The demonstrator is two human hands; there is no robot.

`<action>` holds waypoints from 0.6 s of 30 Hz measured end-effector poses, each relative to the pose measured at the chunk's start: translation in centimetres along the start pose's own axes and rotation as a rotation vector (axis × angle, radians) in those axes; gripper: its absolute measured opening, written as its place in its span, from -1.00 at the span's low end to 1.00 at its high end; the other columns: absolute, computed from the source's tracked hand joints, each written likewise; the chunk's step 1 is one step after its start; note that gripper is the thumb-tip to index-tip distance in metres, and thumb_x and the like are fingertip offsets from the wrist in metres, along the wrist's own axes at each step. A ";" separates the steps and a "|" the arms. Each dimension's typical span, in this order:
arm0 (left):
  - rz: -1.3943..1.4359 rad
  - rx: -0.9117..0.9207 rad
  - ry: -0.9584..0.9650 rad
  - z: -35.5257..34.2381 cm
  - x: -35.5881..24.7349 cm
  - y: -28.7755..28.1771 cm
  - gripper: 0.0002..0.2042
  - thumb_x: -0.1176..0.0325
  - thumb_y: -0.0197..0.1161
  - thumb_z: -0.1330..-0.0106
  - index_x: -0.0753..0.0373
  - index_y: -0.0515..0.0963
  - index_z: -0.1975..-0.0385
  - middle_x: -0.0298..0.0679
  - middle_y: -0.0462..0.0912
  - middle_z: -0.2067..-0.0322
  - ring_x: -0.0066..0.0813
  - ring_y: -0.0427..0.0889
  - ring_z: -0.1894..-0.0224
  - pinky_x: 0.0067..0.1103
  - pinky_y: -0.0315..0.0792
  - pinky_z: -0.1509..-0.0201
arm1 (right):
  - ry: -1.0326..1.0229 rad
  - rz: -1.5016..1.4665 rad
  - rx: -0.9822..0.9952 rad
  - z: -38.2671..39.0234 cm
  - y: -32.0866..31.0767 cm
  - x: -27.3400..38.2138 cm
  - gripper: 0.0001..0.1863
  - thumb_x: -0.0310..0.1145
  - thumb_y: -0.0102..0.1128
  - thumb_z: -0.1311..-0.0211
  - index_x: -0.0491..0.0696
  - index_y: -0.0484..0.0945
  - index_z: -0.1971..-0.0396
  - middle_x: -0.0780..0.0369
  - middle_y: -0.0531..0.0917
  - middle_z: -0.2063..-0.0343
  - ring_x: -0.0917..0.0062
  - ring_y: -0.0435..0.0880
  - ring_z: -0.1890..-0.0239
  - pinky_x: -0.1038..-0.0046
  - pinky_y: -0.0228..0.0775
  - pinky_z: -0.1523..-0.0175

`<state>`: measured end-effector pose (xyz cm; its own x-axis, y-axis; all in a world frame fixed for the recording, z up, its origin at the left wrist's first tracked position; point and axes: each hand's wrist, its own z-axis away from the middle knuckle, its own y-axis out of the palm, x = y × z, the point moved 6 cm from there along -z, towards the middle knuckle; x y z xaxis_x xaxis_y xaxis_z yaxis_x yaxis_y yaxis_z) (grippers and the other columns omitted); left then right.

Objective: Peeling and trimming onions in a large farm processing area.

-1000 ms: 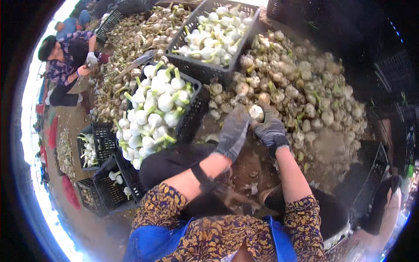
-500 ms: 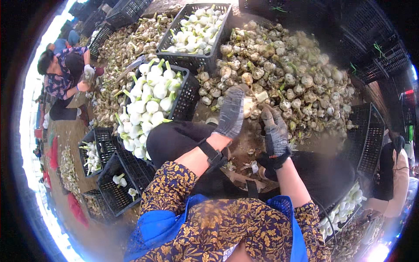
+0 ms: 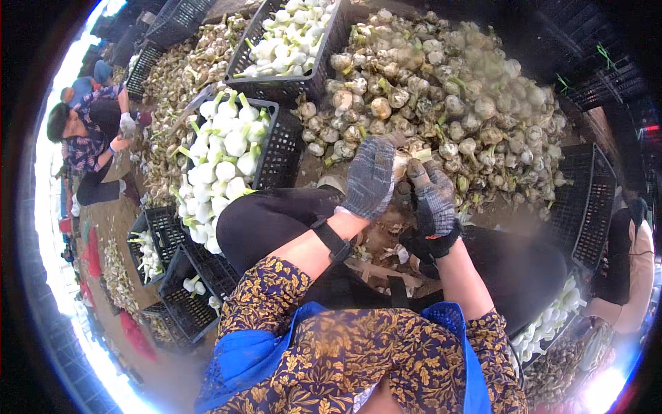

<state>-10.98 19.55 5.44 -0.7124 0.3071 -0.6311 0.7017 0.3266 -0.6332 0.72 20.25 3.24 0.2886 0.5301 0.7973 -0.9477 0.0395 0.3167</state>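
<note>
Both hands wear grey knitted gloves and meet in front of my knees. My left hand point(image 3: 372, 176) is closed around a garlic bulb point(image 3: 401, 165), mostly covered by the fingers. Against the other side of that bulb, the fingers of my right hand point(image 3: 434, 200) press near its pale stem point(image 3: 420, 152). Just beyond lies a large heap of unpeeled garlic point(image 3: 441, 103) with dirty brown skins. Beside my left knee stands a black crate point(image 3: 279, 148) full of clean white garlic bulbs point(image 3: 227, 148).
A second black crate point(image 3: 317, 72) of white garlic stands farther back. Smaller crates point(image 3: 183, 290) sit at the left, and a stack point(image 3: 586, 207) at the right. Another person point(image 3: 93, 138) works at far left by more unpeeled garlic. Husks litter the ground between my legs.
My hands have come closer together around the bulb, and the left glove has turned its back more into view. The whole view has shifted slightly. The person at left has moved their hands.
</note>
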 end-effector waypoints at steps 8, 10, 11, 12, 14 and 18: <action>0.124 0.022 -0.278 -0.9 1.7 1.0 -0.78 0.37 -0.04 -0.18 0.34 0.42 0.25 -0.09 0.51 0.32 -0.24 0.50 0.26 -0.47 0.37 0.15 | -0.129 0.374 0.028 -0.8 -0.9 0.6 -0.69 -0.26 0.10 -0.12 -0.19 0.47 0.24 0.25 0.56 0.35 0.59 0.48 0.33 0.55 0.31 0.24; 0.483 0.054 -0.521 -0.7 2.3 1.8 -0.74 0.35 -0.13 -0.25 0.38 0.44 0.26 -0.12 0.54 0.39 -0.29 0.53 0.33 -0.49 0.38 0.20 | -0.182 0.434 0.051 -1.0 -1.0 0.5 -0.70 -0.29 0.06 -0.14 -0.21 0.47 0.24 0.20 0.57 0.35 0.55 0.50 0.31 0.52 0.31 0.20; 0.471 0.099 -0.577 -0.7 2.4 2.1 -0.74 0.35 -0.13 -0.25 0.38 0.44 0.26 -0.12 0.54 0.39 -0.29 0.53 0.33 -0.49 0.38 0.20 | -0.181 0.433 0.050 -1.0 -1.2 0.2 -0.70 -0.29 0.06 -0.14 -0.21 0.47 0.24 0.20 0.57 0.35 0.55 0.50 0.31 0.52 0.31 0.20; 0.695 0.041 -0.750 -0.3 2.8 2.5 -0.69 0.25 -0.17 -0.28 0.35 0.47 0.32 -0.17 0.55 0.43 -0.36 0.53 0.38 -0.53 0.39 0.24 | -0.223 0.388 0.057 -1.0 -1.3 0.1 -0.70 -0.29 0.05 -0.14 -0.21 0.47 0.24 0.19 0.57 0.35 0.55 0.50 0.31 0.52 0.31 0.19; 0.922 -0.021 -0.919 -0.2 3.3 3.0 -0.62 0.16 -0.20 -0.30 0.32 0.50 0.38 -0.21 0.56 0.47 -0.43 0.53 0.43 -0.58 0.39 0.29 | -0.266 0.345 0.063 -1.1 -1.7 -0.3 -0.70 -0.29 0.04 -0.14 -0.21 0.48 0.25 0.17 0.58 0.34 0.54 0.51 0.31 0.52 0.30 0.18; 1.158 0.118 -1.245 0.4 3.5 4.5 -0.48 -0.06 -0.27 -0.27 0.27 0.50 0.29 -0.22 0.57 0.46 -0.46 0.55 0.44 -0.60 0.42 0.30 | -0.331 0.544 -0.035 -1.8 -2.6 -0.6 -0.79 -0.38 -0.02 -0.16 -0.17 0.46 0.26 0.31 0.54 0.47 0.66 0.48 0.45 0.60 0.33 0.37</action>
<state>-10.31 21.76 0.14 0.5324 -0.5328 -0.6578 0.8456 0.3707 0.3841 2.78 21.36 0.95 -0.2138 0.1926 0.9577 -0.9728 -0.1312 -0.1907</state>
